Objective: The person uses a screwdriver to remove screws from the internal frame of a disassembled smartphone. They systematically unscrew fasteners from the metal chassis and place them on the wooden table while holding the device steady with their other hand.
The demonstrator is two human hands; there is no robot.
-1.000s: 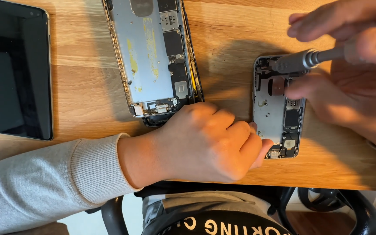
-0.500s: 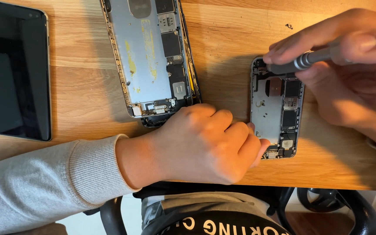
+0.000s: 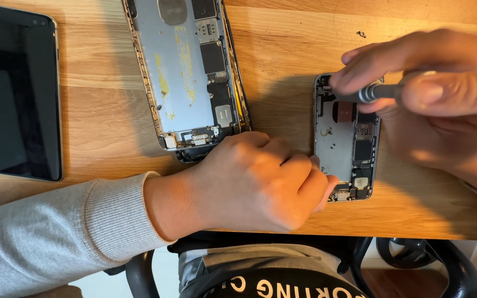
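Note:
A small opened phone body [image 3: 338, 149] lies on the wooden table [image 3: 282, 55] with its circuit parts showing. My left hand [image 3: 255, 182] is curled beside it, fingertips pressing its lower left corner. My right hand [image 3: 432, 105] grips a grey metal screwdriver [image 3: 382, 91] whose tip points at the upper left corner of the small phone body. A larger opened phone body [image 3: 186, 72] with a silvery inner plate lies above my left hand.
A black tablet with a dark screen [image 3: 15, 94] rests at the table's left. The table's front edge runs just below my hands, with a black chair frame [image 3: 437, 265] and my dark printed shirt [image 3: 271, 281] beneath it.
My right hand has shifted left and down with the screwdriver, bringing its tip from the phone's upper middle to its upper left corner. My left hand has stayed put.

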